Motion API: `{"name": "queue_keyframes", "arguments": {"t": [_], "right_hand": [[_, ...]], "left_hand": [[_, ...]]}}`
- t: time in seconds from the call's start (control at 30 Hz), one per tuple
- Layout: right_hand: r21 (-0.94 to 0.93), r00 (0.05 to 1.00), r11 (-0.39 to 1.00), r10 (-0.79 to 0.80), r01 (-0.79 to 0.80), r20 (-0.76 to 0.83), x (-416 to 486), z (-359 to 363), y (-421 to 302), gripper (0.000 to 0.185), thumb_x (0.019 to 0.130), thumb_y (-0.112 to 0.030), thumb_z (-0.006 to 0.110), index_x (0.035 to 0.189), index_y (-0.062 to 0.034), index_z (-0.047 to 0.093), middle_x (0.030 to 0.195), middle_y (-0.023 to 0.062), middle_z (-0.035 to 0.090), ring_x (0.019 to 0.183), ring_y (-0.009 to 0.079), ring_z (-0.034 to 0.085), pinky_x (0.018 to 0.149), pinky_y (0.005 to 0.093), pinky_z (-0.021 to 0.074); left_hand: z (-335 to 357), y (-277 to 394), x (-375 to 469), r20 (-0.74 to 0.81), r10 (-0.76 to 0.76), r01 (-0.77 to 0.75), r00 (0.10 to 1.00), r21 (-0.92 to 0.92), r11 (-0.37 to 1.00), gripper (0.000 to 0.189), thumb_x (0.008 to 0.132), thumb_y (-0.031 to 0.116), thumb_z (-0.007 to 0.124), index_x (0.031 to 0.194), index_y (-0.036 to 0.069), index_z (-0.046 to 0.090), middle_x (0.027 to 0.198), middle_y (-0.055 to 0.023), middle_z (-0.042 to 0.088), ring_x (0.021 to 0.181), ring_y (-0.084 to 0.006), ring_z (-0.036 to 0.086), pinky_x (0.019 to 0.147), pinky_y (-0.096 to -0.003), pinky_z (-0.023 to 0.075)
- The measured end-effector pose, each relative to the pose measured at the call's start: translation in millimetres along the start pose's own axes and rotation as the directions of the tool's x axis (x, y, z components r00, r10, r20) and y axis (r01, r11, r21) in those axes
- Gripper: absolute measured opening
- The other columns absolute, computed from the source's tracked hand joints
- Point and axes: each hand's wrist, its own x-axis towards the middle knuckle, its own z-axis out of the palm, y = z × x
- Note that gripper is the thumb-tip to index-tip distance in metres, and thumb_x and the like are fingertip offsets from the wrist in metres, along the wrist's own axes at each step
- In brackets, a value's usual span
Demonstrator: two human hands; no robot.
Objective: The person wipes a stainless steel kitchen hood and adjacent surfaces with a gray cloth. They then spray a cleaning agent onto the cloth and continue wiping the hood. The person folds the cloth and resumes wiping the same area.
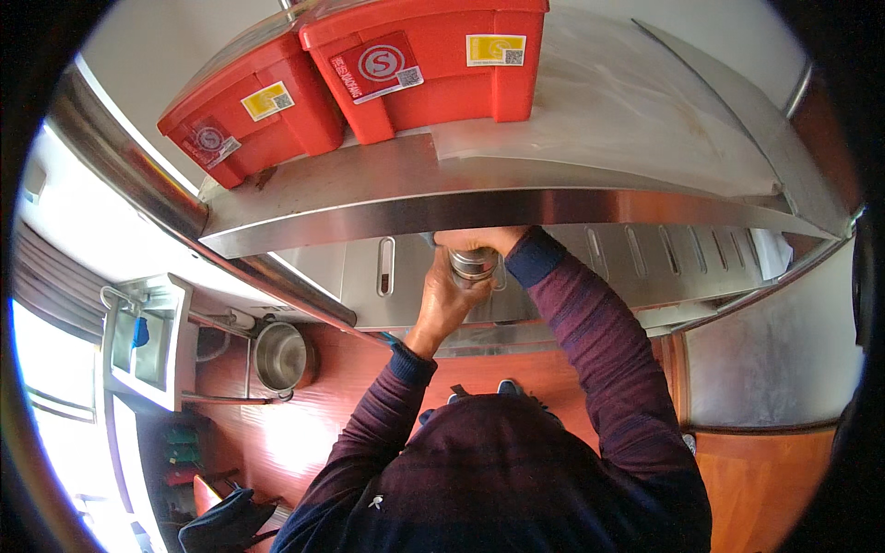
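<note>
A small cylindrical metal container (473, 265) is held in my left hand (444, 296), fingers and thumb wrapped around its side. Over its top lies my right hand (473, 239), bent at the wrist, with a bit of blue-grey material (428, 239) poking out by its fingers. The material looks like cloth, though most of it is hidden. Both hands are just under the front edge of an upper stainless steel shelf (484, 207), which covers part of the right hand. Beneath them is a slotted steel lower shelf (429, 304).
Two red plastic bins (442, 90) with stickers stand on the upper shelf. A steel post (131, 145) rises at the left. On the red floor (339, 366) sits a large metal pot (282, 356), near a steel sink (176, 345). White paper (769, 253) lies at the lower shelf's right end.
</note>
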Motion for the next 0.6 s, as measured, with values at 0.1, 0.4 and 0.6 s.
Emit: {"name": "queue_keyframes", "arguments": {"t": [0.1,0.4,0.6], "right_hand": [[0.118,1.000,0.993,0.001,-0.001,-0.003,-5.3,-1.8,17.4,0.026,0.078,-0.024,0.070,0.094,-0.0040,0.072,0.093,0.0195,0.072,0.084,0.0380,0.068,0.078,0.0490,0.0524],[0.561,0.935,0.807,0.320,-0.184,-0.154,-50.7,52.6,41.7,0.041,0.100,-0.029,0.057,0.131,-0.0033,0.060,0.131,0.0212,0.063,0.122,0.0358,0.058,0.105,0.0446,0.0435],[0.718,0.725,0.681,0.566,-0.144,-0.392,-83.4,71.7,-12.6,0.029,0.096,-0.020,0.064,0.116,0.0017,0.062,0.111,0.0245,0.065,0.106,0.0413,0.064,0.091,0.0467,0.0498]], "left_hand": [[-0.5,7.0,1.6,-0.001,0.030,-0.030,1.000,0.016,0.999,0.064,0.076,0.012,0.086,0.125,0.003,0.047,0.113,-0.0170,0.067,0.104,-0.0264,0.067,0.090,-0.0383,0.0531],[1.1,7.2,0.2,-0.011,-0.002,0.003,1.000,0.025,1.000,0.068,0.077,0.012,0.086,0.129,0.001,0.044,0.111,-0.0188,0.066,0.102,-0.0268,0.067,0.089,-0.0388,0.0533],[21.1,0.8,-1.2,-0.209,0.061,-0.029,0.976,0.153,0.988,0.076,0.081,0.012,0.082,0.139,-0.006,0.038,0.113,-0.0252,0.066,0.103,-0.0336,0.068,0.089,-0.0419,0.0541]]}}
